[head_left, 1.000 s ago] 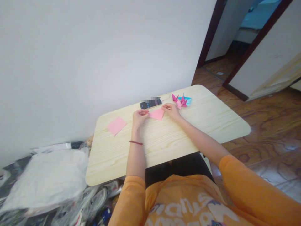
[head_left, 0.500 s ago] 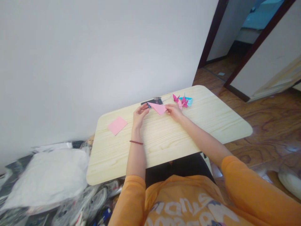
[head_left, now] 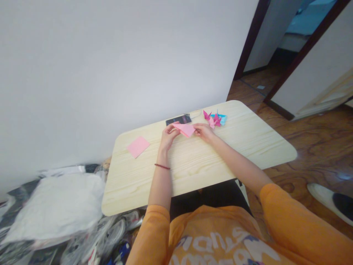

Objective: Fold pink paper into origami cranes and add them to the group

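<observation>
From my remote seat on the head camera, the main change is in the pink paper triangle (head_left: 184, 129): a moment ago it sat low between the hands, and now it is raised and angled, with its far edge just in front of the black phone (head_left: 178, 120). Both hands are closed enough to pinch it. The left hand (head_left: 168, 138) has its fingers curled onto the left end, and the right hand (head_left: 203, 132) pinches the right end between its fingertips, so neither hand is free. The paper is held over the bench (head_left: 193, 176), and I cannot tell from here whether any part of it touches the wood. Beyond the right hand, a small cluster of pink paper cranes (head_left: 213, 119) sits against a blue paper crane (head_left: 222, 118). A flat pink paper square (head_left: 138, 147) lies well to the left, out of reach of neither hand's current grip. A white shoe (head_left: 322, 197) has come into view on the wooden floor (head_left: 317, 154) at the lower right.
</observation>
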### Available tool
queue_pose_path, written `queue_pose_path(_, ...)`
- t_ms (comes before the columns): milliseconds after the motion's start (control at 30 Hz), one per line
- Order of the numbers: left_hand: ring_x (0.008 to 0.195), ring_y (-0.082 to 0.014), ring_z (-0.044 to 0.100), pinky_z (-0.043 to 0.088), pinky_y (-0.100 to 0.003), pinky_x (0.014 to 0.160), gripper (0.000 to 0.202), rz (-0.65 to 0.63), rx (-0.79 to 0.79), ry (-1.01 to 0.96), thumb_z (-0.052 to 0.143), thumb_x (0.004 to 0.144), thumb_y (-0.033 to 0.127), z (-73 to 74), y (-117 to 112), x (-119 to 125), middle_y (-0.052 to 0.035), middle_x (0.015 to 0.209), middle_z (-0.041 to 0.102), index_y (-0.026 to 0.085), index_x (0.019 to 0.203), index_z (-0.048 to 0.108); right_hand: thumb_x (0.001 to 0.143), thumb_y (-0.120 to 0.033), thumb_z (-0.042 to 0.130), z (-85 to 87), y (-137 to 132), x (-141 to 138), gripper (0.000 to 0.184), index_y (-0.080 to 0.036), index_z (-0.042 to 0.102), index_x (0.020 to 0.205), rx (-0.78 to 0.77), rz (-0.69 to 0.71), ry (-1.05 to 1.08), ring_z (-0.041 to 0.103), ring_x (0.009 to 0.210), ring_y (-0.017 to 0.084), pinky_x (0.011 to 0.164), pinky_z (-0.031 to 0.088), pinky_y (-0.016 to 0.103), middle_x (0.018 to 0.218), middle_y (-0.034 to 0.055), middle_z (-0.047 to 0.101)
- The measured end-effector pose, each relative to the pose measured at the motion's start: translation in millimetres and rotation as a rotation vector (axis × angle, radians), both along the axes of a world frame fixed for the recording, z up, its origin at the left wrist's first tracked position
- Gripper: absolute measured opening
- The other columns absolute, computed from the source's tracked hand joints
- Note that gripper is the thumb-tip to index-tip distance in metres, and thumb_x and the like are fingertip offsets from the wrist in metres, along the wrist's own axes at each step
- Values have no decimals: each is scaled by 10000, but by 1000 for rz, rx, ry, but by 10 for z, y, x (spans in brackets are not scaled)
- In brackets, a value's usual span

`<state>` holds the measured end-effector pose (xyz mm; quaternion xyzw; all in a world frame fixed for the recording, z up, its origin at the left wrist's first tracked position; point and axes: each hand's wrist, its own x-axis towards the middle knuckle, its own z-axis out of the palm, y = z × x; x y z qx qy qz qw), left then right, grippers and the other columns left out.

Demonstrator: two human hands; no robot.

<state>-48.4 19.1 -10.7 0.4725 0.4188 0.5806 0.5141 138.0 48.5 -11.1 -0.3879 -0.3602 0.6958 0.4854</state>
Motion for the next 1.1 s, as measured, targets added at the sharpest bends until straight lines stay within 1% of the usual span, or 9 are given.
queue_pose_path(133, 948, -198, 642, 501, -324, 841, 351, 47, 22, 29, 799, 564, 258, -16, 3, 3, -80, 1054, 701, 170, 886, 691, 578, -206, 734, -48, -7, -22, 130, -134, 638, 628, 51, 18, -95, 471, 471, 66, 431, 333, 186, 538, -4, 588)
queue_pose_path(300, 875, -203, 665, 521, -336, 793, 344, 117, -48, -15, 788, 603, 377, -52, 28, 19, -91, 950, 715, 149, 827, 664, 604, -257, 720, -73, -16, -29, 173, -134, 688, 722, 152, 104, -214, 496, 498, 79, 446, 362, 190, 586, 10, 624)
queue_pose_path(400, 837, -208, 673, 535, -340, 773, 400, 229, -111, -25, 797, 591, 398, -74, 51, 10, -97, 893, 716, 130, 854, 656, 638, -244, 671, -56, -27, -22, 328, -179, 690, 958, 221, 128, -223, 527, 568, 93, 452, 394, 181, 719, 3, 653)
queue_pose_path(500, 782, -207, 679, 549, -353, 752, 484, 309, -173, 13, 820, 566, 354, -84, 58, -17, -98, 869, 714, 129, 956, 644, 667, -203, 598, -38, -56, -8, 536, -246, 589, 1201, 321, 169, -234, 557, 646, 104, 471, 432, 175, 912, 14, 659)
queue_pose_path(633, 730, -225, 684, 557, -395, 726, 693, 280, -251, 114, 835, 552, 289, -94, 36, -54, -96, 828, 709, 135, 1176, 577, 673, -97, 501, -35, -117, 5, 723, -321, 451, 1359, 581, 193, -355, 583, 750, 103, 546, 474, 182, 1234, 48, 556)
queue_pose_path(733, 710, -222, 681, 555, -397, 711, 842, 228, -258, 121, 849, 529, 254, -102, 6, -70, -84, 811, 708, 144, 1280, 484, 662, -46, 472, -37, -146, 1, 698, -309, 526, 1306, 757, 206, -465, 584, 822, 110, 621, 504, 210, 1339, 66, 463)
queue_pose_path(867, 633, -196, 665, 545, -354, 657, 934, 151, -241, 134, 859, 499, 238, -78, -38, -79, -32, 740, 697, 185, 1314, 405, 665, -54, 487, -40, -142, 7, 481, -242, 701, 1053, 841, 185, -587, 587, 940, 162, 619, 508, 229, 1307, 79, 450)
queue_pose_path(1000, 578, -184, 646, 532, -328, 613, 861, 103, -201, 154, 842, 517, 254, -30, -58, -76, -12, 711, 690, 215, 1270, 426, 640, -56, 534, -71, -114, 29, 338, -202, 750, 855, 867, 165, -641, 578, 987, 195, 602, 492, 239, 1292, 87, 465)
queue_pose_path(1100, 586, -167, 633, 521, -304, 600, 643, 73, -138, 163, 810, 553, 279, -18, -51, -72, -23, 743, 695, 199, 1132, 542, 642, -52, 563, -106, -93, 36, 297, -197, 762, 809, 872, 175, -650, 578, 923, 178, 655, 501, 278, 1309, 86, 467)
